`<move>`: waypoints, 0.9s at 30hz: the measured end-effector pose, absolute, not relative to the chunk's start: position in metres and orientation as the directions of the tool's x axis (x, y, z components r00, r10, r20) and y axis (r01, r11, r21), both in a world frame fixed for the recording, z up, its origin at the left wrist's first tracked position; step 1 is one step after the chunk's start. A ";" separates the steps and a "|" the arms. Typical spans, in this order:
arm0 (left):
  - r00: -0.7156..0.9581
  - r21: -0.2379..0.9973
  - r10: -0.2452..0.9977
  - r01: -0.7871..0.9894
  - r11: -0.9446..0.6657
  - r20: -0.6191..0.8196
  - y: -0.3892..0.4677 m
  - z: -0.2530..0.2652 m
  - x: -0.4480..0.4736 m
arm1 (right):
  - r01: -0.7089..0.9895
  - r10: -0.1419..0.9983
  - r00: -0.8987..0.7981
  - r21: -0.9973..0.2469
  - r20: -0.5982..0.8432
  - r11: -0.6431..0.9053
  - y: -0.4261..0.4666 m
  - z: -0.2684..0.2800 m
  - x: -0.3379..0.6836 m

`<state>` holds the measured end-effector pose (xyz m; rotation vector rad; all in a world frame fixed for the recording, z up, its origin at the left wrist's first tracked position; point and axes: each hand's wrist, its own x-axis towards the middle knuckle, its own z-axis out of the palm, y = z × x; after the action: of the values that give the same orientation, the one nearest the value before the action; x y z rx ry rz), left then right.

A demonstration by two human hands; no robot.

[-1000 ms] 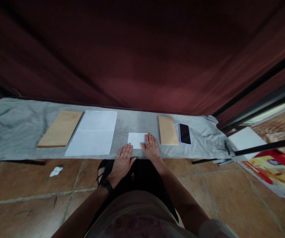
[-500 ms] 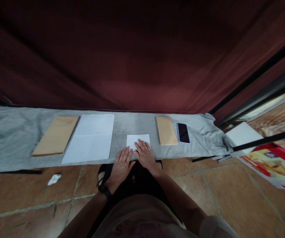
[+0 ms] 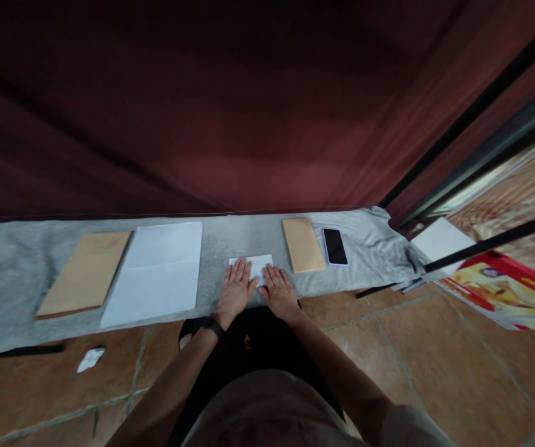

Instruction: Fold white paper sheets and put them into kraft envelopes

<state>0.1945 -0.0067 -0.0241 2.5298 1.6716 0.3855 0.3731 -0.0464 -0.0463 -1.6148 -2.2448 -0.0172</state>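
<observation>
A small folded piece of white paper (image 3: pixel 258 264) lies near the front edge of the cloth-covered table (image 3: pixel 230 236). Flat on its left side rests my left hand (image 3: pixel 234 292), fingers stretched out. My right hand (image 3: pixel 280 293) lies flat over the paper's lower right corner, its fingers straight too. Both hands partly cover the paper. Left of them is a large white sheet (image 3: pixel 158 270) with a crease across its middle. Beyond that sheet lies a stack of large brown envelopes (image 3: pixel 85 270). A smaller brown envelope (image 3: pixel 303 245) sits to the right of my right hand.
A phone (image 3: pixel 335 247) with a pale case lies right of the small envelope. Behind the table hangs a dark red curtain (image 3: pixel 248 155). Black metal bars (image 3: pixel 495 239) and a red and yellow box (image 3: pixel 504 288) stand at the right. Crumpled paper (image 3: pixel 91 359) is on the tiled floor.
My left hand has moved up onto the left part of the paper. My right hand has slid toward its right edge. The whole view has shifted and tilted slightly.
</observation>
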 end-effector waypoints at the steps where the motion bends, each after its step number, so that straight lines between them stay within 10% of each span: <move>1: 0.354 0.205 0.923 0.902 -0.380 0.153 -0.002 -0.028 0.194 | 0.917 0.912 -0.273 -0.203 0.306 0.343 -0.046 -0.047 0.373; 27: 0.458 0.067 0.889 0.888 -0.456 -0.021 -0.012 -0.003 0.185 | 0.917 0.919 -0.249 -0.232 0.305 0.325 -0.046 -0.045 0.373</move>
<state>0.1849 -0.0118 -0.0032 2.6230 1.6006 0.0259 0.3725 -0.0463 -0.0447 -1.6276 -2.2144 0.0087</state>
